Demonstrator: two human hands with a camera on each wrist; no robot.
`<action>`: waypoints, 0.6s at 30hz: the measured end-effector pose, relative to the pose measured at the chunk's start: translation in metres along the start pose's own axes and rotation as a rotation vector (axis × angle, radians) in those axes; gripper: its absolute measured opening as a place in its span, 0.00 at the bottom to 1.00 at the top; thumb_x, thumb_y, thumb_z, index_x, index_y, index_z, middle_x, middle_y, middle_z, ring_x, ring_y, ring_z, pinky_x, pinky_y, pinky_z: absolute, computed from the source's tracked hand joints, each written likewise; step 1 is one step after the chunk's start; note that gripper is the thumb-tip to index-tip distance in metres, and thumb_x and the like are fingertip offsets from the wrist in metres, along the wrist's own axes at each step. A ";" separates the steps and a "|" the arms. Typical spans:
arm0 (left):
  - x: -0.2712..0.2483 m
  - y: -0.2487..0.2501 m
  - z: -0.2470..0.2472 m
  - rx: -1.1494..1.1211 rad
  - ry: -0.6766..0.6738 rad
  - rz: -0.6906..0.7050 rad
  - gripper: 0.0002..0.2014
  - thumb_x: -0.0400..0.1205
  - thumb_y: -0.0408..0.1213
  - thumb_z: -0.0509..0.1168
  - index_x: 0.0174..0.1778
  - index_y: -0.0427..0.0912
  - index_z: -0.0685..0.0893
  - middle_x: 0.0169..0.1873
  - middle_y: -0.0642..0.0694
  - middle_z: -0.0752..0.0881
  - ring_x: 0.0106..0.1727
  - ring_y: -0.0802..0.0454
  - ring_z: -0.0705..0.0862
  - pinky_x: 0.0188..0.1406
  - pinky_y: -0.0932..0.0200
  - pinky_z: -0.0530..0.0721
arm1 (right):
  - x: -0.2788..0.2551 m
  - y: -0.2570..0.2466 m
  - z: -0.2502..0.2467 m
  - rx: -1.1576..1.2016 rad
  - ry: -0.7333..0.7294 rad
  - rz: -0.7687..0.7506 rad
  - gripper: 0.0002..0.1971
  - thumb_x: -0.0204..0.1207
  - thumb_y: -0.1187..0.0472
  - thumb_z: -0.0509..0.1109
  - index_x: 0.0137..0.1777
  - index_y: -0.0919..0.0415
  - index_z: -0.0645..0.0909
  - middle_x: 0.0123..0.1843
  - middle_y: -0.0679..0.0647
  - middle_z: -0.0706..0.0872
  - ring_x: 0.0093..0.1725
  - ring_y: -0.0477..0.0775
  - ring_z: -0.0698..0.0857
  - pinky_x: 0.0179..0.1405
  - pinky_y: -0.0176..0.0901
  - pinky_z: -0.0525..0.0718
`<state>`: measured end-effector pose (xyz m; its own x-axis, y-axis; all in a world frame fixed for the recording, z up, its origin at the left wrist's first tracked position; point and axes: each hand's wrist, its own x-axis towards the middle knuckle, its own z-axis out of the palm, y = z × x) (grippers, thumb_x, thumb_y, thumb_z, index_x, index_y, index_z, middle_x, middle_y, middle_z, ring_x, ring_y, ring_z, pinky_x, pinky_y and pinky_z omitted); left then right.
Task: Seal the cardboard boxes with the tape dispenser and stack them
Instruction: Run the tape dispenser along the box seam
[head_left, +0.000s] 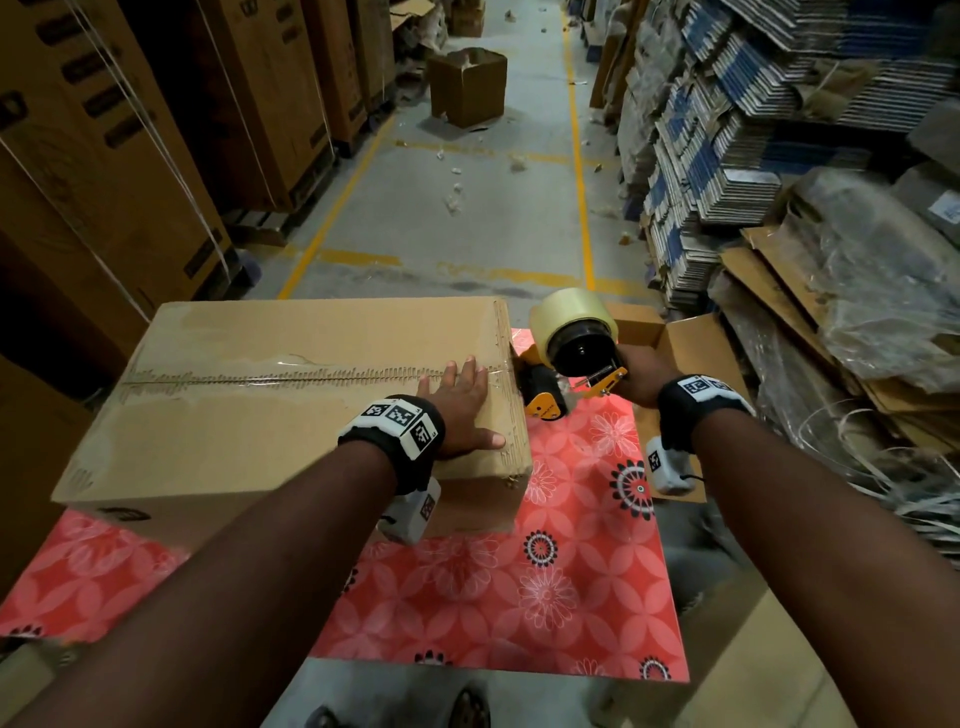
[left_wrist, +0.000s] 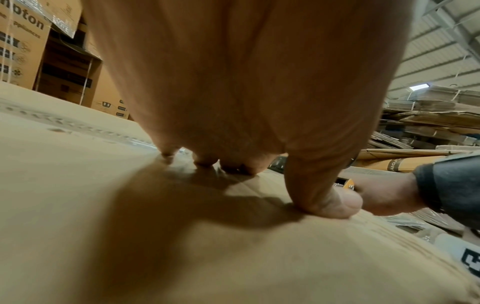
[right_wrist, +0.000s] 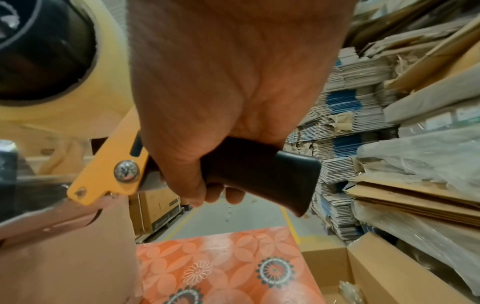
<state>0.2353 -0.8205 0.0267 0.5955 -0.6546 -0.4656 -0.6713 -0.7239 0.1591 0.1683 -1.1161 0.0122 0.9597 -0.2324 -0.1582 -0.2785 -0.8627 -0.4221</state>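
Note:
A closed cardboard box (head_left: 249, 410) lies on a table with a red flowered cloth (head_left: 545, 582). Clear tape runs along its top seam to the right edge. My left hand (head_left: 462, 400) presses flat on the box top near that edge, fingers straight and spread (left_wrist: 332, 203). My right hand (head_left: 641, 376) grips the black handle (right_wrist: 262, 174) of a yellow tape dispenser (head_left: 571, 358) carrying a pale tape roll (right_wrist: 78, 102). The dispenser's head sits against the box's right side, just below the top edge. Whether the tape is cut is hidden.
An open cardboard box (head_left: 685, 364) stands beyond the table's right edge. Flattened cartons (head_left: 727, 156) and plastic-wrapped sheets pile up on the right. Tall boxed goods (head_left: 130, 156) line the left. A torn box (head_left: 467, 85) stands in the aisle ahead.

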 end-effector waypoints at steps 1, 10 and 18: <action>0.000 0.000 0.000 0.001 0.003 -0.002 0.53 0.78 0.65 0.61 0.84 0.41 0.35 0.84 0.41 0.33 0.85 0.38 0.37 0.79 0.30 0.42 | 0.000 0.002 0.002 0.010 -0.007 0.009 0.07 0.75 0.63 0.76 0.52 0.56 0.84 0.54 0.62 0.90 0.54 0.63 0.86 0.49 0.49 0.81; 0.000 0.001 0.000 -0.001 -0.010 -0.007 0.53 0.79 0.65 0.61 0.84 0.40 0.35 0.83 0.41 0.32 0.84 0.37 0.37 0.79 0.29 0.41 | -0.011 0.016 0.030 -0.080 -0.016 0.058 0.03 0.74 0.62 0.73 0.46 0.56 0.84 0.47 0.59 0.89 0.46 0.61 0.85 0.42 0.45 0.78; 0.000 0.002 -0.002 0.001 -0.017 -0.003 0.53 0.79 0.65 0.61 0.84 0.40 0.34 0.83 0.40 0.32 0.84 0.37 0.37 0.79 0.29 0.42 | -0.038 0.042 0.067 -0.105 -0.100 0.309 0.09 0.72 0.67 0.70 0.52 0.61 0.84 0.49 0.62 0.88 0.53 0.66 0.87 0.43 0.45 0.79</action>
<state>0.2344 -0.8221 0.0287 0.5901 -0.6488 -0.4805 -0.6698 -0.7257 0.1572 0.1178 -1.1135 -0.0598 0.8204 -0.4497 -0.3532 -0.5454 -0.8010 -0.2470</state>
